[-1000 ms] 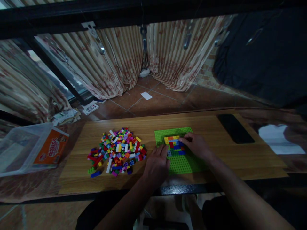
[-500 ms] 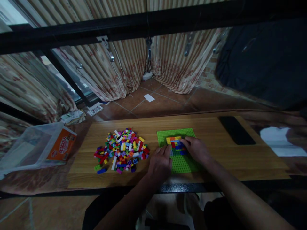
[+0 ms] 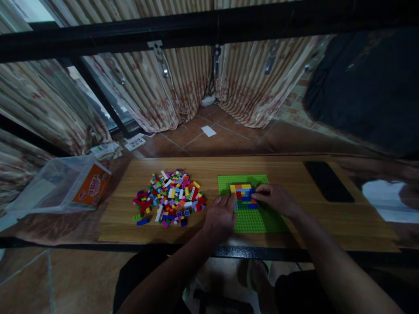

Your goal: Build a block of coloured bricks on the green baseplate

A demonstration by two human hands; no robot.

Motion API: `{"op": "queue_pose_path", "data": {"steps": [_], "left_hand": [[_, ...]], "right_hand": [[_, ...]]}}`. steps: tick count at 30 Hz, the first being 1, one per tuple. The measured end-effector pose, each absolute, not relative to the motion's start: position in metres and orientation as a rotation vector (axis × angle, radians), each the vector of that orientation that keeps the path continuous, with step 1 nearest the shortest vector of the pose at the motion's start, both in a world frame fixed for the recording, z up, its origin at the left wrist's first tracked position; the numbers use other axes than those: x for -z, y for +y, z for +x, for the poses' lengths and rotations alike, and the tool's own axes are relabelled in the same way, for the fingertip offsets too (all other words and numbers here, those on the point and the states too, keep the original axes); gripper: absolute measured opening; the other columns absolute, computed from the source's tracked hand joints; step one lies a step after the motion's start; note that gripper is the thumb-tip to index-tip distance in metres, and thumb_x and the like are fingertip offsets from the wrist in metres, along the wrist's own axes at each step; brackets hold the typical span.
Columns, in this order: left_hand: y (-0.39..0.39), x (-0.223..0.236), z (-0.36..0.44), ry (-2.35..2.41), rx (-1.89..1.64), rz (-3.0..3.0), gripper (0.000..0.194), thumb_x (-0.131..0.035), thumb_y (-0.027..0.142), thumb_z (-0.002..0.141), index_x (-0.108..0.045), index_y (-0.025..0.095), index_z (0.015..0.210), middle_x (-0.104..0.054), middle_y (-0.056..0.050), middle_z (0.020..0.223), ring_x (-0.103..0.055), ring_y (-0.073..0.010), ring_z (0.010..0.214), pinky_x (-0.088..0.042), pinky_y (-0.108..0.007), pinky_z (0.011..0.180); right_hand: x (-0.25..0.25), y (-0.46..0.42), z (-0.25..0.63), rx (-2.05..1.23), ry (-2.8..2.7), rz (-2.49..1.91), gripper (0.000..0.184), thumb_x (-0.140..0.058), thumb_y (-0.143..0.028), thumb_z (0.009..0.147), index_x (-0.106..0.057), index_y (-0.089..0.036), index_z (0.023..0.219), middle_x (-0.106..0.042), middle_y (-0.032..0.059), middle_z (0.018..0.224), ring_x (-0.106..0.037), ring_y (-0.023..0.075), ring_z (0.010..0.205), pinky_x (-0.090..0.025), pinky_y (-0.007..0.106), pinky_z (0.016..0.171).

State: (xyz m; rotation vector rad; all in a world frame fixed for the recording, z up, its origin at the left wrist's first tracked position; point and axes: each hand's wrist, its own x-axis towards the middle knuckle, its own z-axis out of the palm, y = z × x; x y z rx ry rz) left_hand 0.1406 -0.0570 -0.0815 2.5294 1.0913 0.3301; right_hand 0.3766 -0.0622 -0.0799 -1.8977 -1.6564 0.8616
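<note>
- The brick build (image 3: 244, 196) sits between the 2 hands, on the far half of the green baseplate (image 3: 250, 223): just left of the right hand's (image 3: 276, 200) fingertips, and right of the left hand (image 3: 221, 218).
- Its yellow-and-orange row runs left to right along the far edge; the outline looks nearly square (no clear long axis, with fingers over both sides).
- Both hands are about equally near, each touching or almost touching its own side.
- The right hand's thumb and finger are drawn together at the build's right edge; whether they pinch a brick, I cannot tell.
- The left hand lies palm down, fingers loosely bent; whether anything is under them, I cannot tell.
- Count: 2 hands, 1 build, 1 baseplate, 1 heap of loose bricks (image 3: 172, 196) (too jumbled to number), 1 black slab (image 3: 329, 181), 1 clear tub (image 3: 65, 187), 1 wooden tabletop (image 3: 284, 168).
</note>
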Motion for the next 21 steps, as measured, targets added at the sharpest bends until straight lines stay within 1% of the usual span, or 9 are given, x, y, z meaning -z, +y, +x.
{"op": "queue_pose_path", "data": {"steps": [5,8,11,12,14,16,18,20,21], "left_hand": [[-0.06,0.084,0.142,1.099,-0.342,2.596,0.052,-0.044,0.024,0.091,-0.039,0.01,0.14,-0.055,-0.014,0.131,-0.052,-0.0271,0.113,-0.044,-0.04,0.097],[-0.063,0.082,0.143,1.081,-0.36,2.614,0.05,-0.044,0.024,0.092,-0.039,0.008,0.139,-0.056,-0.016,0.129,-0.053,-0.0263,0.111,-0.044,-0.04,0.095],[-0.064,0.084,0.142,1.07,-0.391,2.624,0.05,-0.044,0.029,0.092,-0.039,0.008,0.138,-0.056,-0.016,0.128,-0.053,-0.0267,0.111,-0.044,-0.04,0.095],[-0.064,0.085,0.141,1.076,-0.401,2.629,0.05,-0.043,0.029,0.093,-0.039,0.008,0.138,-0.055,-0.016,0.128,-0.053,-0.0265,0.111,-0.044,-0.04,0.095],[-0.063,0.086,0.141,1.079,-0.425,2.641,0.05,-0.042,0.03,0.094,-0.038,0.008,0.138,-0.056,-0.016,0.128,-0.053,-0.0261,0.11,-0.044,-0.04,0.094],[-0.064,0.086,0.14,1.068,-0.446,2.65,0.05,-0.042,0.031,0.094,-0.039,0.007,0.138,-0.057,-0.016,0.125,-0.054,-0.0259,0.107,-0.045,-0.039,0.092],[-0.067,0.084,0.141,1.087,-0.464,2.651,0.048,-0.039,0.029,0.095,-0.04,0.007,0.138,-0.057,-0.017,0.124,-0.055,-0.0258,0.105,-0.046,-0.038,0.089],[-0.074,0.08,0.142,1.133,-0.483,2.67,0.046,-0.034,0.026,0.096,-0.04,0.007,0.138,-0.053,-0.019,0.13,-0.055,-0.0264,0.106,-0.047,-0.038,0.085],[-0.079,0.078,0.143,1.141,-0.496,2.691,0.045,-0.032,0.024,0.096,-0.042,0.007,0.137,-0.051,-0.02,0.132,-0.054,-0.0268,0.106,-0.047,-0.038,0.083]], "right_hand": [[0.082,-0.061,0.377,-0.86,-1.662,-1.926,0.033,-0.063,-0.052,0.073,-0.069,-0.02,0.069,-0.066,0.0013,0.062,-0.058,0.0165,0.057,-0.041,0.029,0.054],[0.082,-0.061,0.379,-0.839,-1.694,-1.962,0.033,-0.064,-0.055,0.072,-0.069,-0.022,0.067,-0.065,0.0016,0.058,-0.057,0.0173,0.052,-0.04,0.03,0.049],[0.086,-0.06,0.384,-0.857,-1.781,-1.941,0.03,-0.062,-0.053,0.077,-0.071,-0.026,0.069,-0.067,0.0031,0.062,-0.06,0.0189,0.055,-0.042,0.032,0.05],[0.089,-0.059,0.387,-0.852,-1.781,-1.956,0.03,-0.062,-0.053,0.077,-0.07,-0.027,0.066,-0.067,0.0038,0.061,-0.06,0.0196,0.053,-0.042,0.033,0.049],[0.094,-0.056,0.393,-0.903,-1.783,-1.983,0.028,-0.064,-0.055,0.074,-0.071,-0.029,0.066,-0.068,0.0045,0.061,-0.061,0.0216,0.052,-0.043,0.035,0.047],[0.096,-0.053,0.4,-0.938,-1.762,-2.032,0.029,-0.065,-0.057,0.071,-0.072,-0.029,0.069,-0.07,0.0049,0.065,-0.064,0.0249,0.056,-0.047,0.038,0.05],[0.092,-0.051,0.402,-0.845,-1.717,-2.149,0.032,-0.065,-0.059,0.07,-0.072,-0.028,0.073,-0.072,0.0066,0.071,-0.066,0.0295,0.064,-0.049,0.044,0.058],[0.08,-0.053,0.394,-0.597,-1.636,-2.282,0.033,-0.064,-0.059,0.072,-0.072,-0.028,0.076,-0.072,0.0101,0.077,-0.066,0.0334,0.07,-0.048,0.05,0.064],[0.072,-0.056,0.385,-0.451,-1.59,-2.314,0.031,-0.064,-0.058,0.073,-0.07,-0.028,0.077,-0.072,0.0119,0.079,-0.066,0.0345,0.071,-0.047,0.051,0.064]]}}
